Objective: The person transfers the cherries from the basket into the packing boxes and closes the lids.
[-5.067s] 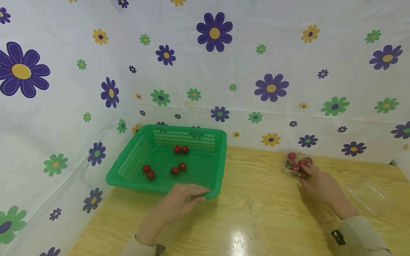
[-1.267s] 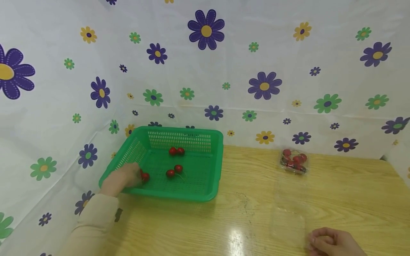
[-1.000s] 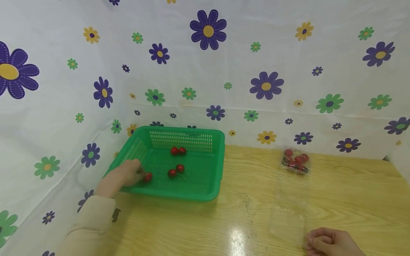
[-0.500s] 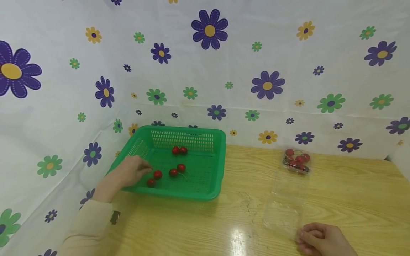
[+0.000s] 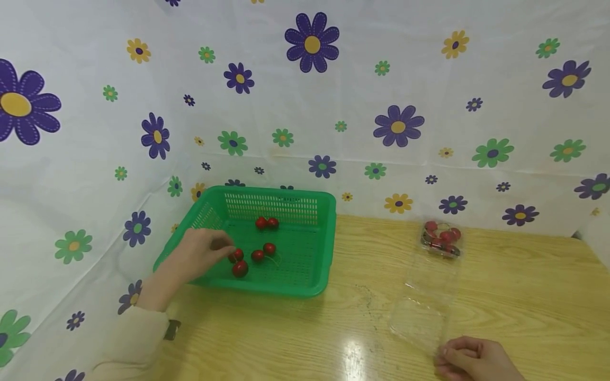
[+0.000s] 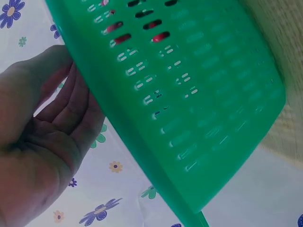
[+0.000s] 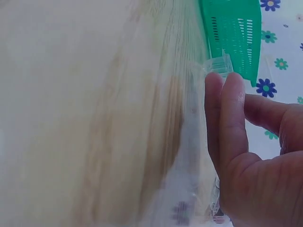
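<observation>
In the head view my left hand [image 5: 197, 256] is over the left part of a green plastic basket [image 5: 331, 238], pinching the stems of a pair of red cherries [image 5: 240, 269]. The cherries hang below the fingertips; whether they touch the basket floor I cannot tell. Two more pairs lie inside, one mid-basket [image 5: 258, 256] and one at the back [image 5: 261, 223]. At the lower right, my right hand [image 5: 476, 360] pinches the near edge of an opened clear plastic box [image 5: 421, 320]. The left wrist view has the basket wall [image 6: 208, 85] hiding the fingertips of my left hand [image 6: 52, 113].
A small clear box of cherries [image 5: 440, 239] stands at the back right, just beyond the opened box. The wooden table [image 5: 367, 296] meets a flowered white cloth [image 5: 352, 100] at the back and left.
My left hand has gone from the basket's front rim to the left cherry pair and raised it slightly rightward. My right hand has left the filled box; the opened box now lies further left.
</observation>
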Motion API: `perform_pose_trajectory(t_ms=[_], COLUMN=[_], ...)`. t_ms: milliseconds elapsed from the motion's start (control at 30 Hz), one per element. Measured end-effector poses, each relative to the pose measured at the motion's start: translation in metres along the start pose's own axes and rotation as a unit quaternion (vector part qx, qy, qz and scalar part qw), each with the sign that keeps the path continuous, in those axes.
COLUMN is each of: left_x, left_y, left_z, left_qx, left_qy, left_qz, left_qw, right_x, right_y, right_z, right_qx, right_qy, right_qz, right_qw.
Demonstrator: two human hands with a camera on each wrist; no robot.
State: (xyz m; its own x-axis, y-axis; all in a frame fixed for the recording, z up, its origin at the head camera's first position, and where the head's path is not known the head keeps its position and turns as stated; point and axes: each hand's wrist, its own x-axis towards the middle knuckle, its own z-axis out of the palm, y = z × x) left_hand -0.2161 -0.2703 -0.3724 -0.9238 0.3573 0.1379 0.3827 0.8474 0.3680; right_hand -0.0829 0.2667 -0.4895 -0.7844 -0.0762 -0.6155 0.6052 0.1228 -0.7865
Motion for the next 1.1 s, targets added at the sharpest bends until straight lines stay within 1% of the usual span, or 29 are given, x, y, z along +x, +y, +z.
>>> perform_pose_trajectory(t_ms=[67,167,233,267,367,467,600,733,900,1000,1100], left_x=[-0.001,-0.002,-0.003,-0.003,-0.004,-0.004,-0.005,-0.006,-0.007,-0.006,-0.005], left_y=[0.001,0.004,0.006,0.007,0.012,0.016,0.021,0.025,0.031,0.036,0.041], left_z=[0.001,0.004,0.005,0.005,0.005,0.007,0.008,0.009,0.011,0.012,0.014], left_qx=[0.003,0.005,0.005,0.005,0.005,0.005,0.005,0.004,-0.009,-0.014,-0.019], left_qy=[0.011,0.029,0.038,0.042,0.052,0.065,0.087,0.108,0.122,0.140,0.163], left_qz=[0.010,0.023,0.029,0.032,0.036,0.040,0.056,0.078,0.100,0.130,0.168], left_qw=[0.9999,0.9993,0.9989,0.9986,0.9980,0.9970,0.9946,0.9911,0.9874,0.9815,0.9720], right_x=[0.000,0.001,0.002,0.002,0.002,0.003,0.003,0.002,0.002,0.002,0.002], right_y=[-0.001,-0.002,-0.002,-0.002,-0.001,0.000,-0.001,-0.003,-0.005,-0.006,-0.006], right_z=[0.002,0.006,0.009,0.009,0.007,0.005,0.005,0.008,0.012,0.012,0.012], right_qx=[0.008,0.025,0.046,0.056,0.081,0.085,0.092,0.101,0.101,0.098,0.102], right_qy=[0.014,0.055,0.079,0.083,0.067,0.049,0.044,0.057,0.086,0.090,0.090], right_qz=[0.004,0.016,0.022,0.022,0.015,0.007,0.003,0.007,0.016,0.017,0.019], right_qw=[0.9999,0.9981,0.9956,0.9948,0.9943,0.9951,0.9948,0.9932,0.9910,0.9909,0.9905])
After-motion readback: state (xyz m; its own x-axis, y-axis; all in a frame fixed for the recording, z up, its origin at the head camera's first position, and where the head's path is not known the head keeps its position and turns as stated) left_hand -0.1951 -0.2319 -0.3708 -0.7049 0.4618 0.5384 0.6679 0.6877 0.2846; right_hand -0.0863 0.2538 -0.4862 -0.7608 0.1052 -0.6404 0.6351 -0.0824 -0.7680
